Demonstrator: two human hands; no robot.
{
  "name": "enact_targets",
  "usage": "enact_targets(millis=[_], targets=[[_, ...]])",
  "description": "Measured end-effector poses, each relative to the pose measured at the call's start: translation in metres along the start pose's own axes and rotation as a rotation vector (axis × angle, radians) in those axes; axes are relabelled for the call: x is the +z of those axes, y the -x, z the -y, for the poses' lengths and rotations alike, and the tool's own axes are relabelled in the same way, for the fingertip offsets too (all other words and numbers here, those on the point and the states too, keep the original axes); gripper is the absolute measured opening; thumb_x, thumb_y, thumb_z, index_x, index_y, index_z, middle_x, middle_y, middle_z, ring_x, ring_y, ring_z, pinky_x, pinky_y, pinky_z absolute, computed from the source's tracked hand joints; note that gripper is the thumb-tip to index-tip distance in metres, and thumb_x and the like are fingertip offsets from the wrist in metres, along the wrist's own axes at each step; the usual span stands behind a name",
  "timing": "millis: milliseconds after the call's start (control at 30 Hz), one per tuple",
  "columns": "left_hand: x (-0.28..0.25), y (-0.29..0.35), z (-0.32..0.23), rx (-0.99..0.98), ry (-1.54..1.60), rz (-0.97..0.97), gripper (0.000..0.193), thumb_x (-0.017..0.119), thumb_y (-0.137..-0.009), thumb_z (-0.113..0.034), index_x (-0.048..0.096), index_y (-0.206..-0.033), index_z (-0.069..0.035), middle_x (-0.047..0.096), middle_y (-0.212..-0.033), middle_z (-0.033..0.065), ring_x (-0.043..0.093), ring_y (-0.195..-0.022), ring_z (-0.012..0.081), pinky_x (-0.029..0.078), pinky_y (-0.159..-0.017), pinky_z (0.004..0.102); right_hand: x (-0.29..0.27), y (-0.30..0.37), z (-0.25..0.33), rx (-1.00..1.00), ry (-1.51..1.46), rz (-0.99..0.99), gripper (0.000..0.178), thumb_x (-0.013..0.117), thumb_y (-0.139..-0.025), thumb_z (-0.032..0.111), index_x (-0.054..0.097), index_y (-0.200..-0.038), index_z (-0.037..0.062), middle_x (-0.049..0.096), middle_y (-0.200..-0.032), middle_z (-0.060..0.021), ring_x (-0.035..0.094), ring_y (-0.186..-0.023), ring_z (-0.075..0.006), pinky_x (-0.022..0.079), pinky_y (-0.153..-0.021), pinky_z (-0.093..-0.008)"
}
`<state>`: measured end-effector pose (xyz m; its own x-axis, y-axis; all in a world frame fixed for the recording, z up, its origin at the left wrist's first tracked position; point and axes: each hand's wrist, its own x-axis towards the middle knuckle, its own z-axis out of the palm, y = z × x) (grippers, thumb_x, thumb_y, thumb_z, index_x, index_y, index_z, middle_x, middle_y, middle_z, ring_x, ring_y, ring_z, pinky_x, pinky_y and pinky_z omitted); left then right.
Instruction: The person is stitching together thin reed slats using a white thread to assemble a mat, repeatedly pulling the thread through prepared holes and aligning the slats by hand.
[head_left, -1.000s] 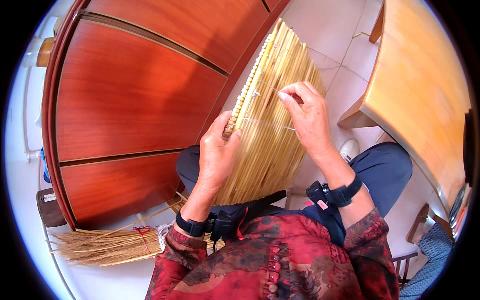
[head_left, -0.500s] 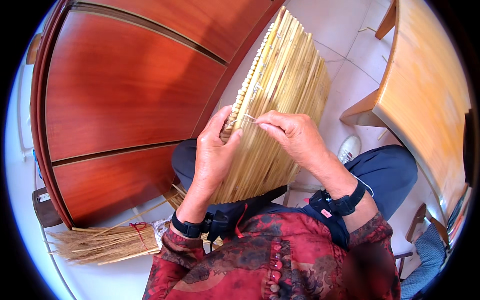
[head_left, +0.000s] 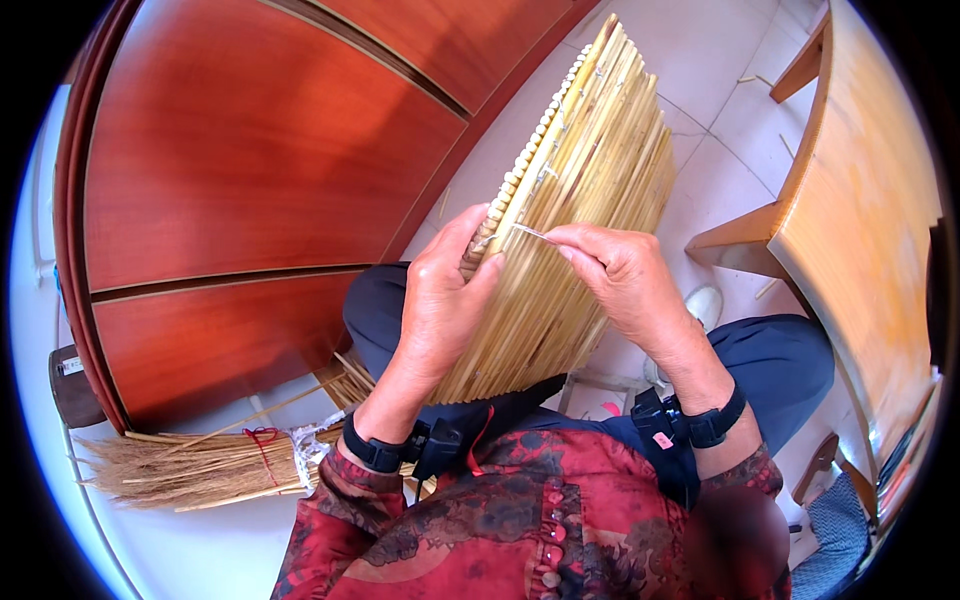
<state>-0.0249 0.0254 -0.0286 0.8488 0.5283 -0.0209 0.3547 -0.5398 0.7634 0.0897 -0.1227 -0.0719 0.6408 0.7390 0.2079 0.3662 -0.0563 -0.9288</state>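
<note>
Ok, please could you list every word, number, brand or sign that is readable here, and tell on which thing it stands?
None can be read with certainty.
White label on the dark brown object: too small to read.
Pink sticker on the black device at the right wrist: too small.
Stalk mat: no writing visible.

Pale floor tiles (head_left: 690,62) stretch left of the wooden table (head_left: 870,250), its legs (head_left: 735,242) planted on them. Thin stalk pieces (head_left: 766,289) lie scattered near the table; your white shoe (head_left: 705,303) rests to the table's left, and a red-brown cabinet (head_left: 270,150) stands farther left.
</note>
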Motion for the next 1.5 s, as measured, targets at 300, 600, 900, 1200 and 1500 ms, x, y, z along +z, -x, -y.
enact_targets(millis=[300,600,900,1200,1500], targets=[[0.002,0.000,0.000,0.021,-0.059,-0.027,0.043,0.064,-0.080,0.002,0.053,-0.122,0.004,0.061,-0.115,0.0140,0.058,-0.105,0.0155,0.045,-0.092,0.0277,-0.002,-0.002,0.005,-0.026,0.072,0.015,0.016,0.061,-0.083,0.007,0.066,-0.098,0.0058,0.066,-0.090,-0.0131,0.065,-0.083,-0.0327,0.053,-0.070,-0.0368],[0.002,0.001,-0.002,0.010,-0.052,-0.032,0.043,0.064,-0.080,0.002,0.053,-0.122,0.004,0.061,-0.115,0.0148,0.059,-0.105,0.0169,0.045,-0.091,0.0286,-0.005,-0.001,0.007,-0.052,0.154,0.026,0.016,0.060,-0.084,0.008,0.066,-0.098,0.0056,0.066,-0.087,-0.0152,0.064,-0.081,-0.0337,0.053,-0.069,-0.0387],[0.001,0.003,-0.005,0.055,-0.121,-0.035,0.044,0.065,-0.079,0.001,0.053,-0.122,0.003,0.061,-0.115,0.0172,0.060,-0.105,0.0210,0.046,-0.091,0.0303,-0.007,-0.003,0.015,-0.072,0.249,0.033,0.012,0.056,-0.084,0.010,0.065,-0.092,0.0052,0.065,-0.082,-0.0145,0.064,-0.078,-0.0332,0.052,-0.066,-0.0398],[0.014,0.014,-0.020,0.214,-0.137,0.016,0.045,0.063,-0.078,0.002,0.052,-0.122,0.001,0.061,-0.106,0.0193,0.062,-0.097,0.0314,0.049,-0.082,0.0338,-0.039,0.000,0.044,-0.121,0.656,0.189,0.016,0.055,-0.077,0.005,0.059,-0.092,0.0057,0.062,-0.075,-0.0127,0.064,-0.072,-0.0315,0.051,-0.059,-0.0396],[0.024,0.042,-0.034,0.372,-0.136,0.000,0.049,0.064,-0.074,0.006,0.052,-0.121,0.001,0.059,-0.099,0.0181,0.060,-0.086,0.0336,0.050,-0.075,0.0373,-0.056,0.039,0.058,-0.052,0.563,0.235,0.020,0.055,-0.082,0.004,0.060,-0.101,0.0056,0.063,-0.076,-0.0113,0.064,-0.070,-0.0294,0.050,-0.057,-0.0379]])
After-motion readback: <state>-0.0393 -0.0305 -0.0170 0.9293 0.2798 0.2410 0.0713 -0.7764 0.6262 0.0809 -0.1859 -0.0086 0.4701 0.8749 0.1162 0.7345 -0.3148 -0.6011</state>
